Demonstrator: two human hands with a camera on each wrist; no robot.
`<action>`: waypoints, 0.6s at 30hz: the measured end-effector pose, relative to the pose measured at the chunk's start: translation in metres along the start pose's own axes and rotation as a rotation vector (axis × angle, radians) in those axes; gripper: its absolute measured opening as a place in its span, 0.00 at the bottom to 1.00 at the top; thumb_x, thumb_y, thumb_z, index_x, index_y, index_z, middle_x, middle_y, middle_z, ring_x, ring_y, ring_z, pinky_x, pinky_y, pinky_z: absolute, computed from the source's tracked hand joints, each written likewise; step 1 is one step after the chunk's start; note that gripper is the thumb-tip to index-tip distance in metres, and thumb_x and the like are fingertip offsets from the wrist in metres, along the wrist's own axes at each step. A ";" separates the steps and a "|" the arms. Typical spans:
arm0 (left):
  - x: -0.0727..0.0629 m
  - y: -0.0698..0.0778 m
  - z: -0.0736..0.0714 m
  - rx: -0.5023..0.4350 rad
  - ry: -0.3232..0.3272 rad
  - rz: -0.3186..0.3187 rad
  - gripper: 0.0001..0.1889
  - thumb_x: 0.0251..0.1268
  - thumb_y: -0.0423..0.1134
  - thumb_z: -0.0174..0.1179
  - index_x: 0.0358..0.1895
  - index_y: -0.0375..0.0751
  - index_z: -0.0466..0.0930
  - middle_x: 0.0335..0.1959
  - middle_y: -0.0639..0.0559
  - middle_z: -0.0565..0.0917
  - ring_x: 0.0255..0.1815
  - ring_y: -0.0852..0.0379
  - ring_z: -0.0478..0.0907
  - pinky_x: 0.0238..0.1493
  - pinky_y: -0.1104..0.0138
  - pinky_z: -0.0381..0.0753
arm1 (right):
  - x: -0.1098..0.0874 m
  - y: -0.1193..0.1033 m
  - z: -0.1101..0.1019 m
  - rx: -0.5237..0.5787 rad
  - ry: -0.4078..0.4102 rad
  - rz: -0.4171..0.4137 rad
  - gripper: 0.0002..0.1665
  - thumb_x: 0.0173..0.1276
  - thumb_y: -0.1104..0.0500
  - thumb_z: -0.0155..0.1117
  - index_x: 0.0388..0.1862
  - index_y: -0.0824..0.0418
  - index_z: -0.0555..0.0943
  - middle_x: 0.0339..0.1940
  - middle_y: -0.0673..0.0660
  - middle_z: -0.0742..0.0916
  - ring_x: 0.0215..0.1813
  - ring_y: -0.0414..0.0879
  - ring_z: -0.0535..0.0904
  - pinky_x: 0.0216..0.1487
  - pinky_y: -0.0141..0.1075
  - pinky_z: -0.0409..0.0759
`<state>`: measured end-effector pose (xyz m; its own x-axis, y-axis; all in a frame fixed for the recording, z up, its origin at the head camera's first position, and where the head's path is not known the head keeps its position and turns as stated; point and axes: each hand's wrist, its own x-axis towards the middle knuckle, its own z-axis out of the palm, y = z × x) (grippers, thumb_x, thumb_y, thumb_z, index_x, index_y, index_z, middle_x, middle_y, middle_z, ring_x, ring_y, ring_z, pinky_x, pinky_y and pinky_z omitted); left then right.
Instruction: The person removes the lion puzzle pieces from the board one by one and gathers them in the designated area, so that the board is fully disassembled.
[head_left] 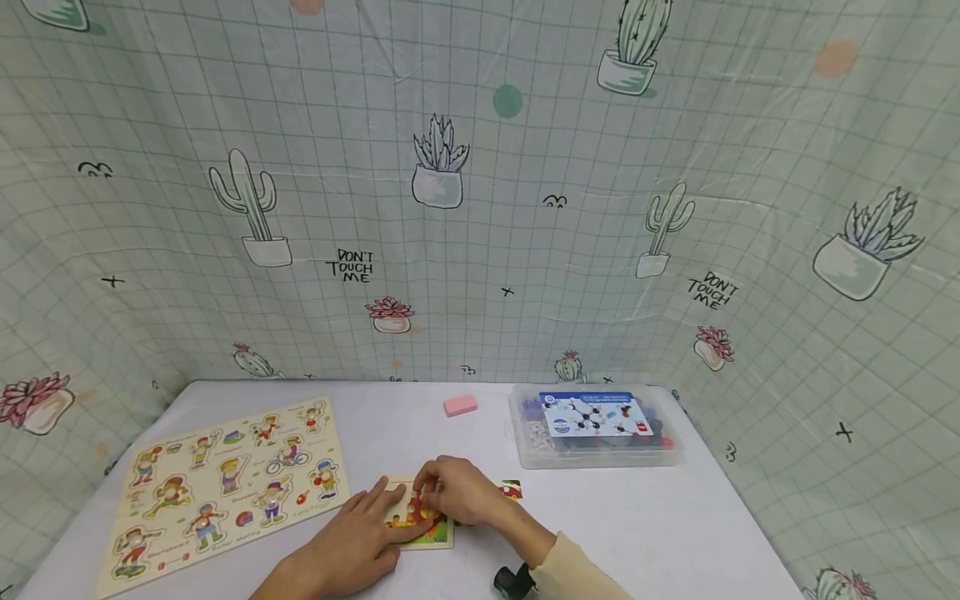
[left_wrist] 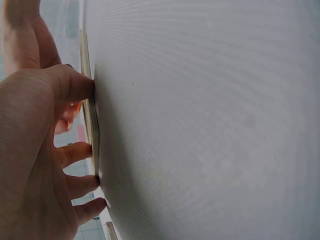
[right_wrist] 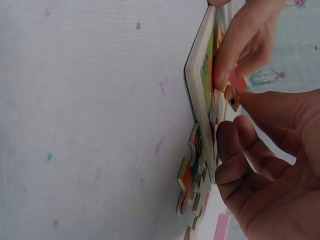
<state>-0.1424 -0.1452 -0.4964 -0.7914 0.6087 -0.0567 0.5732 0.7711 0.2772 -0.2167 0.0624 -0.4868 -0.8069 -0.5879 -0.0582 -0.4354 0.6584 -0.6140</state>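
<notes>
A small jigsaw board [head_left: 450,535] in a pale wooden frame lies at the front middle of the table, its picture partly covered by both hands. My left hand [head_left: 348,535] lies over the board's left side. Its fingers are spread and fairly straight, with the thumb [left_wrist: 75,85] against the board's edge in the left wrist view. Between thumb and fingers, my right hand [head_left: 459,490] pinches a small jigsaw piece [right_wrist: 233,102] close over the picture. Several loose jigsaw pieces [right_wrist: 187,184] lie beside the board, partly hidden by the right hand in the head view.
On the left lies a large board [head_left: 187,450] of printed children figures. A pink block [head_left: 460,405] sits toward the back. The clear plastic case [head_left: 600,454] with a blue label stands back right. A black object [head_left: 513,582] shows by the right sleeve. Patterned cloth [head_left: 480,250] hangs behind.
</notes>
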 end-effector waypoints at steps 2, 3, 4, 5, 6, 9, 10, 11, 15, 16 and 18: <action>0.000 0.000 0.000 -0.004 0.002 0.002 0.25 0.72 0.45 0.55 0.69 0.73 0.73 0.75 0.40 0.65 0.77 0.30 0.55 0.66 0.37 0.64 | 0.000 0.000 0.000 0.036 0.007 0.007 0.05 0.67 0.61 0.69 0.38 0.51 0.85 0.28 0.41 0.79 0.29 0.33 0.73 0.31 0.28 0.73; 0.000 0.000 0.000 -0.004 0.005 0.004 0.25 0.72 0.45 0.55 0.69 0.73 0.73 0.75 0.40 0.65 0.77 0.30 0.55 0.66 0.37 0.64 | 0.000 0.000 0.000 0.052 0.008 0.009 0.04 0.67 0.61 0.69 0.38 0.50 0.85 0.28 0.41 0.80 0.29 0.33 0.74 0.31 0.28 0.73; -0.001 0.000 0.000 -0.005 0.007 0.006 0.25 0.72 0.45 0.55 0.69 0.73 0.73 0.75 0.40 0.65 0.77 0.30 0.55 0.66 0.36 0.64 | 0.000 0.000 -0.001 0.066 0.008 0.011 0.04 0.67 0.61 0.69 0.37 0.50 0.85 0.28 0.40 0.80 0.29 0.33 0.74 0.31 0.28 0.74; -0.001 0.000 -0.001 -0.005 0.010 0.009 0.24 0.72 0.45 0.55 0.69 0.73 0.73 0.75 0.40 0.65 0.77 0.30 0.55 0.66 0.36 0.64 | 0.000 0.000 -0.001 0.079 0.007 0.011 0.05 0.67 0.61 0.69 0.37 0.50 0.84 0.28 0.40 0.81 0.29 0.33 0.74 0.31 0.28 0.74; -0.001 0.000 -0.001 -0.005 0.011 0.011 0.24 0.73 0.45 0.55 0.69 0.73 0.73 0.75 0.40 0.65 0.77 0.30 0.55 0.66 0.36 0.64 | 0.000 0.000 -0.001 0.091 0.005 0.011 0.05 0.68 0.61 0.69 0.36 0.50 0.84 0.29 0.40 0.81 0.29 0.33 0.75 0.32 0.28 0.74; -0.001 0.000 0.000 -0.002 0.016 0.016 0.24 0.73 0.45 0.55 0.69 0.73 0.73 0.75 0.40 0.65 0.77 0.30 0.55 0.65 0.36 0.65 | 0.000 0.000 -0.002 0.120 -0.005 0.009 0.06 0.67 0.61 0.69 0.35 0.49 0.83 0.29 0.40 0.82 0.30 0.33 0.75 0.32 0.28 0.74; -0.001 0.000 0.000 -0.002 0.016 0.017 0.24 0.73 0.45 0.55 0.69 0.73 0.73 0.75 0.40 0.65 0.77 0.30 0.55 0.65 0.36 0.65 | 0.000 0.000 -0.003 0.128 -0.008 0.007 0.06 0.67 0.61 0.70 0.35 0.49 0.83 0.29 0.40 0.82 0.29 0.33 0.75 0.32 0.28 0.74; -0.001 0.000 0.000 0.000 0.016 0.017 0.24 0.73 0.45 0.55 0.69 0.73 0.73 0.75 0.40 0.65 0.77 0.30 0.55 0.65 0.36 0.65 | 0.000 0.000 -0.003 0.139 -0.011 0.005 0.06 0.67 0.61 0.70 0.35 0.49 0.83 0.29 0.41 0.82 0.29 0.33 0.75 0.32 0.28 0.74; -0.001 -0.001 0.001 0.005 0.016 0.017 0.24 0.73 0.45 0.55 0.69 0.73 0.73 0.75 0.40 0.65 0.77 0.30 0.55 0.65 0.36 0.65 | -0.001 0.002 -0.004 0.171 -0.016 -0.013 0.06 0.66 0.61 0.70 0.35 0.49 0.82 0.28 0.41 0.82 0.29 0.33 0.75 0.33 0.28 0.74; -0.001 -0.001 0.001 0.005 0.014 0.016 0.24 0.73 0.45 0.55 0.69 0.73 0.73 0.75 0.41 0.65 0.77 0.30 0.55 0.65 0.36 0.65 | -0.001 0.003 -0.005 0.178 -0.016 -0.019 0.06 0.66 0.61 0.70 0.35 0.49 0.83 0.28 0.41 0.82 0.29 0.33 0.76 0.33 0.28 0.75; 0.000 -0.001 0.001 0.003 0.011 0.014 0.24 0.73 0.46 0.55 0.69 0.73 0.73 0.75 0.41 0.65 0.77 0.30 0.55 0.65 0.36 0.65 | -0.001 0.004 -0.006 0.197 -0.015 -0.029 0.06 0.66 0.61 0.70 0.35 0.49 0.83 0.29 0.41 0.83 0.30 0.33 0.77 0.35 0.28 0.75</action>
<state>-0.1427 -0.1463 -0.4975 -0.7856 0.6173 -0.0426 0.5847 0.7632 0.2750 -0.2201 0.0681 -0.4843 -0.7884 -0.6132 -0.0488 -0.3709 0.5371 -0.7576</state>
